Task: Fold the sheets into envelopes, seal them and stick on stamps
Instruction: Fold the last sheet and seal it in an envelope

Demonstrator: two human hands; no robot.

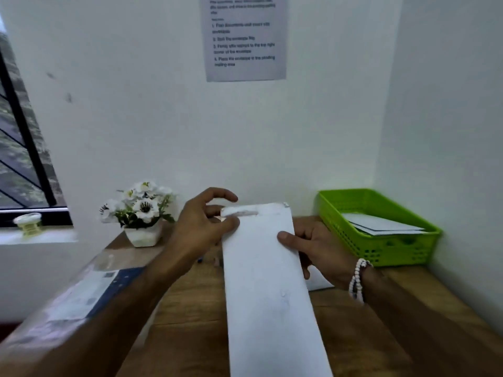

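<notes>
Your white envelope [272, 281] is held lengthwise above the wooden surface [190, 308], its far end at 12 o'clock and its near end running out of view at 6 o'clock; a blurred strip shows across the far end, detail not legible; your left grip [201, 227] pinches the far corner at 11 o'clock, thumb on the upper face, forefinger raised and curled above it; your right grip [318, 248] grasps the long edge at 3 o'clock, thumb [285, 237] flat on top and fingers beneath; a beaded bracelet [358, 278] sits on that wrist; a white sheet [318, 281] lies on the surface under your right grip; at 2 o'clock of the envelope a green basket [381, 251] stands in the corner, holding white envelopes [381, 225]; at 10 o'clock stands a pot of white flowers [141, 208]; at 8 o'clock lies a plastic-wrapped pack [81, 295]; a printed notice [245, 42] hangs on the wall at 12 o'clock, wording blurred
</notes>
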